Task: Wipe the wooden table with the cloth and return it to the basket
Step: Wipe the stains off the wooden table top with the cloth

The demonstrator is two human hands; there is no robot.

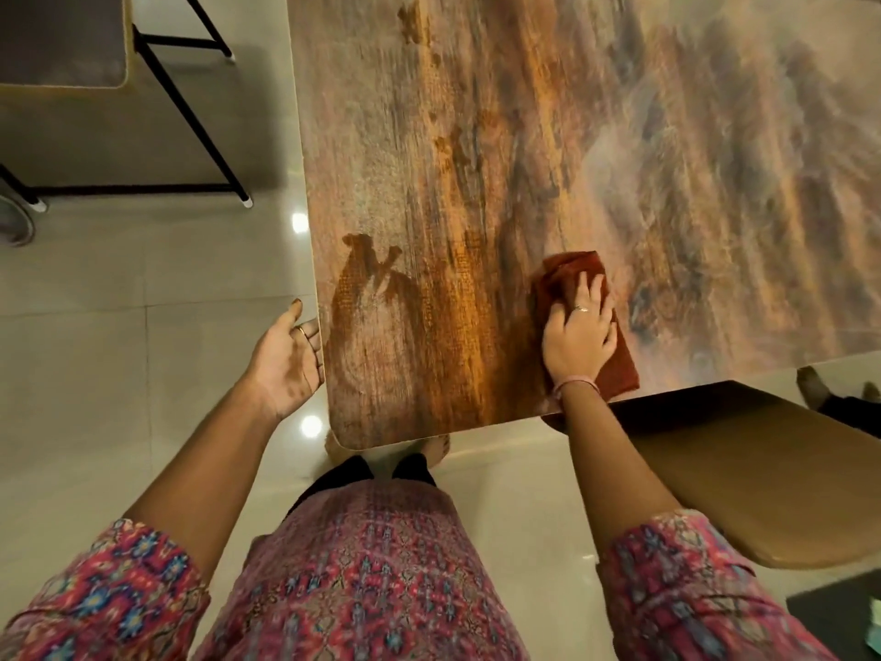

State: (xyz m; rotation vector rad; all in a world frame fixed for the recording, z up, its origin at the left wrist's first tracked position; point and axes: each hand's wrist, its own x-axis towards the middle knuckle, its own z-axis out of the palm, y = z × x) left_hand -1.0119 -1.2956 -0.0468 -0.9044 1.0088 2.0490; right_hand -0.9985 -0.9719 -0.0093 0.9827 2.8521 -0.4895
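Shiny pale floor tiles point(119, 279) fill the left side of the frame, with two bright spots of light on them beside the table edge. Most of the upper and middle part of the frame is the wooden table point(476, 159). Its top is brown and streaky, and it has a rounded corner low in the middle of the frame.

On the right hand point(579, 329) the fingers are straight and spread out. They press flat on the cloth point(565, 271), and one finger wears a ring. That hand holds nothing by curling round it. A thin pink band goes round the wrist, and the arm runs down to a patterned sleeve point(691, 589) at the lower right.

Red-brown and folded, the cloth lies on the table top just right of the middle of the frame, close to the near edge. Part of it peeks out above the fingers and part below the wrist.

On the left hand point(286, 360) the fingers are loose, with the palm turned up, and they grasp nothing. The fingertips touch the left edge of the table. This hand also has a ring.

A brown chair seat point(763, 493) sits at the lower right, partly under the table. Black metal legs point(190, 112) of other furniture stand at the upper left.
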